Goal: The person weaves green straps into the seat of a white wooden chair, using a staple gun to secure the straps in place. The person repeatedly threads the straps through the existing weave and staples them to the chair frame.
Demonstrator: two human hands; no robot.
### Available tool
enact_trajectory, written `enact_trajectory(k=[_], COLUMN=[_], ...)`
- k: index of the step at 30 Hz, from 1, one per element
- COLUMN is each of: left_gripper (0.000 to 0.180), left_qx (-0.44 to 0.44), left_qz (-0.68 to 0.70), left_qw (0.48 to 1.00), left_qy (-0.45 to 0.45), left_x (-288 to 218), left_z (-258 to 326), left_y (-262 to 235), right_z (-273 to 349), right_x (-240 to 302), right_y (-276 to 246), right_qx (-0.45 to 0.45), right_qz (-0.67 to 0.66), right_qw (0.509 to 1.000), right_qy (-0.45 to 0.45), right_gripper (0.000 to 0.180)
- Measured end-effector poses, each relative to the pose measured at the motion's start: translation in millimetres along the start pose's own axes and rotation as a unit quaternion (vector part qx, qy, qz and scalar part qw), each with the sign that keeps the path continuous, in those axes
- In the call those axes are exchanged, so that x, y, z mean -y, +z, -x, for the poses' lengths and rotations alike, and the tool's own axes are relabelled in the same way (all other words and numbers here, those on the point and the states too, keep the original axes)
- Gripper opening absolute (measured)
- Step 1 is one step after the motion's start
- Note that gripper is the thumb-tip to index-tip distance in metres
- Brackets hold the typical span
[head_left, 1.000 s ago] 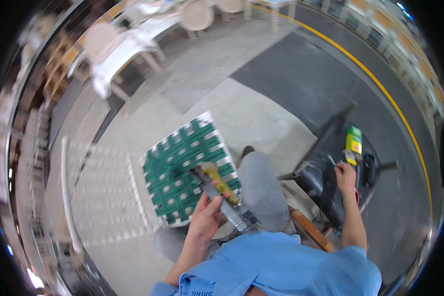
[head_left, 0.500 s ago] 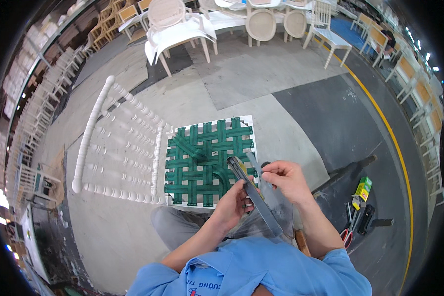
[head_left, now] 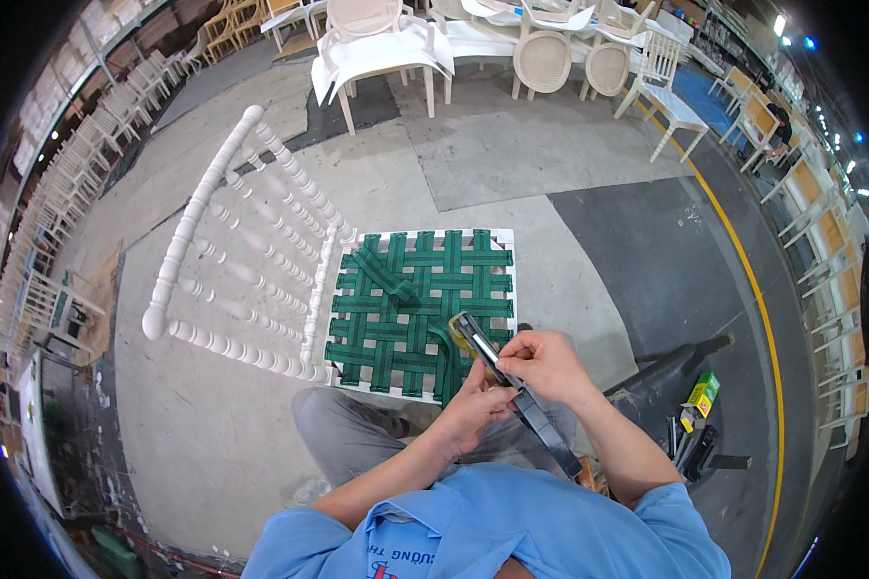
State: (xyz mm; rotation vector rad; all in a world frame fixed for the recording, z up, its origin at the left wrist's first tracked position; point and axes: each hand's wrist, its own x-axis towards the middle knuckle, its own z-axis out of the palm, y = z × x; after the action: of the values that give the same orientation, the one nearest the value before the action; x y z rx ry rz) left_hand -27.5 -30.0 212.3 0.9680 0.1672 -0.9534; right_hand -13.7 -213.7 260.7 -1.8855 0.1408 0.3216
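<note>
Centrally, left hand [head_left: 473, 418] gripping long dark tool [head_left: 543, 429], right hand [head_left: 548, 367] closed, perhaps on pale strip [head_left: 482, 343], woven webbing [head_left: 470, 281]

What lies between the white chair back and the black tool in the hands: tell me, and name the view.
In the head view, the green woven seat lies between the chair back and the black tool.
</note>
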Motion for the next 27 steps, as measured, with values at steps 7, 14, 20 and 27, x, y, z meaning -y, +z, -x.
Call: enact_trajectory(k=[7,14,20,27], left_gripper=[0.093,0.097,0.072,0.046], left_qx=[0.039,0.017,0.047,-0.02], left_qz=[0.01,0.025,-0.009,0.08], left_qw=[0.999,0.998,0.997,0.99], left_qy=[0.005,0.05,0.054,0.112], left_x=[3,11,-1,1], left_z=[5,17,21,16], left_y=[3,11,13,10], right_z=[-8,-24,-30,-56], right_x=[8,-26,-90,-104], right_y=[10,7,9,35], right_qx=[-0.038,-0.085,0.209,0.144], right_qz=[0.114,0.019,-0.41,-0.466], right_qw=[0.993,0.996,0.865,0.848], right_qy=[-0.002,-0.004,0.198,0.206], right_gripper=[0.012,0.026,0.071,0.061])
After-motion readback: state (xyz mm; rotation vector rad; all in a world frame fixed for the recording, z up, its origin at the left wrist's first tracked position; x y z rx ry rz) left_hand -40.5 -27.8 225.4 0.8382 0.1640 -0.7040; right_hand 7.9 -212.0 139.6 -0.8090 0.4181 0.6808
